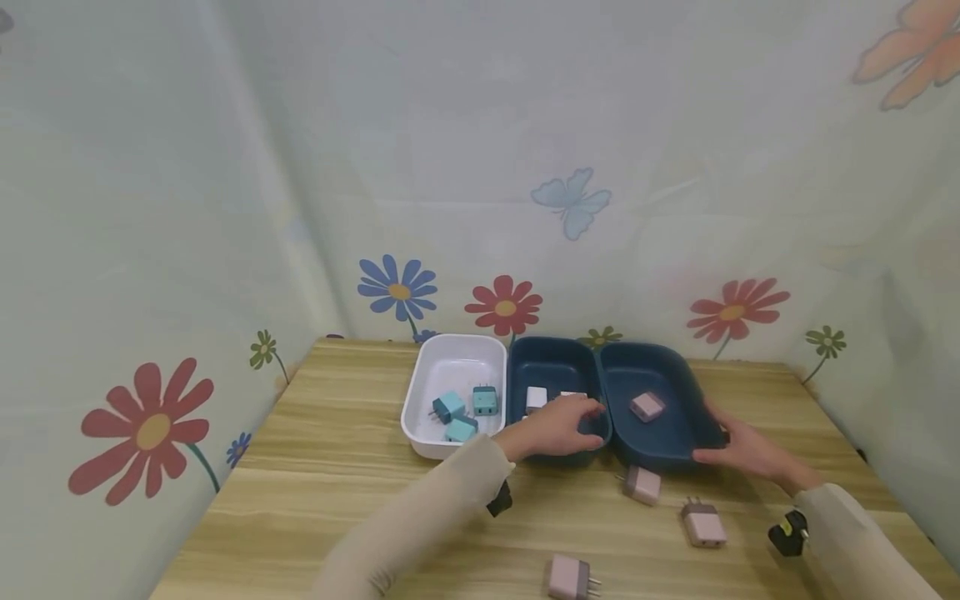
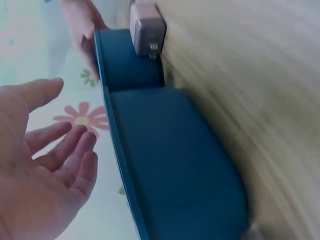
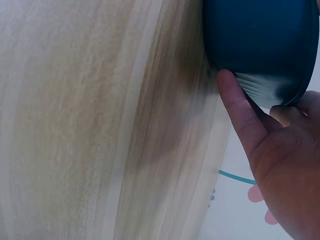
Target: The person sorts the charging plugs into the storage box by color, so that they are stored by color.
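Note:
Two dark blue trays stand side by side: the middle tray (image 1: pixel 551 348) and the right tray (image 1: pixel 645 360). My left hand (image 1: pixel 558 427) hovers over the front of the middle tray, fingers loosely bent and holding nothing. White plug adapters (image 1: pixel 536 398) lie in that tray, partly hidden by the hand. With thumb and fingers spread around its front right corner, my right hand (image 1: pixel 750 450) grips the right tray, which contains one pink plug adapter (image 1: pixel 647 407). In the right wrist view the thumb (image 3: pixel 240 107) touches the tray's lower wall.
To the left, a white tray (image 1: pixel 411 429) holds teal plug adapters (image 1: pixel 484 400). In front of the trays, three pink adapters lie on the wooden table (image 1: pixel 300 500): one adapter (image 1: pixel 642 485) close to the right tray, another adapter (image 1: pixel 703 525), and a nearer adapter (image 1: pixel 567 577). A flowered curtain hangs behind.

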Available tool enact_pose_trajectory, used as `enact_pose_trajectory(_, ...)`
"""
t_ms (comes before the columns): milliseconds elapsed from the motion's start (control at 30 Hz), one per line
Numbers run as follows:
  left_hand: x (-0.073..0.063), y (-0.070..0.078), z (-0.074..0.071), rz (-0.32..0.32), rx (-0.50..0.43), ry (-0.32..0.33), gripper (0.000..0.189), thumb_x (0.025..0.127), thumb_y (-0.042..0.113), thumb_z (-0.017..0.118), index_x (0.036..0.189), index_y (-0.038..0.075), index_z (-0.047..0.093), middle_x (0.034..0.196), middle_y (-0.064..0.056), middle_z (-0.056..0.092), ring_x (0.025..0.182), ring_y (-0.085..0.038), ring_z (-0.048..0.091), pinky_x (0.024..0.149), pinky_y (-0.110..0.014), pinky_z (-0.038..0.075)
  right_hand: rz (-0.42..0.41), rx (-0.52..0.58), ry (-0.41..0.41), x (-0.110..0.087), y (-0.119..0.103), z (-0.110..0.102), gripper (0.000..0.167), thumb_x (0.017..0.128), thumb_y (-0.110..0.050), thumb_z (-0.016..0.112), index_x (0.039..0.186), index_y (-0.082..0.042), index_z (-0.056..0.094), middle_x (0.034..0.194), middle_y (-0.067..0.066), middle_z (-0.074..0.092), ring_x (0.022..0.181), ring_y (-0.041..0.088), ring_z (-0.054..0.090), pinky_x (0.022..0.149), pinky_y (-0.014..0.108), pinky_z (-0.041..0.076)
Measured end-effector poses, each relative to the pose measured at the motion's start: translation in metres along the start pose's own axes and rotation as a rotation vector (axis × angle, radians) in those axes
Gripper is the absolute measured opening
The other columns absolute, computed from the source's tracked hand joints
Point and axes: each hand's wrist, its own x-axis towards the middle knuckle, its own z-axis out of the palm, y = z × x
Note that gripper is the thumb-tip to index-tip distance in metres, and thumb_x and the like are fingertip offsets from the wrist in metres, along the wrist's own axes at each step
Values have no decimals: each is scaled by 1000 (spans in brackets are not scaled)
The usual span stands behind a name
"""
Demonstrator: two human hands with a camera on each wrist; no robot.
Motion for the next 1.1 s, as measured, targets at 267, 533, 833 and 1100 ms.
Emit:
enact_pose_trajectory(267, -33, 6, 5, 135, -46, -105, 39, 89, 30, 66, 123, 10, 61, 115, 1, 63, 103, -4, 57, 88, -15, 42, 9, 6, -6, -1, -3, 0, 103, 82, -38, 72, 148, 7, 7, 146, 38, 16, 128, 56, 23, 96, 68, 27)
enact_pose_trajectory(533, -63, 1, 19, 224, -43, -226, 36, 87, 31, 69, 116, 9, 65, 107, 5, 64, 94, 1, 56, 81, -9, 41, 9, 11, -6, -1, -3, 0, 103, 82, -38, 72, 148, 6, 7, 145, 39, 17, 128, 56, 24, 96, 68, 27)
enact_pose_trajectory(833, -97, -2, 35, 203, -98, -344, 45, 82, 39, 73, 119, 14, 64, 109, 11, 60, 94, 3, 52, 81, -11, 42, 12, 8, -9, 3, 3, 0, 104, 82, -42, 71, 151, 0, 5, 147, 37, 16, 128, 55, 24, 96, 68, 28)
enact_pose_trajectory(1100, -111, 4, 43, 284, -30, -381, 54, 78, 41, 77, 122, 13, 61, 106, 11, 56, 90, 3, 47, 77, -8, 37, -26, 2, 9, 2, 6, 0, 105, 81, -40, 73, 149, 3, 6, 147, 37, 16, 129, 56, 24, 97, 68, 26)
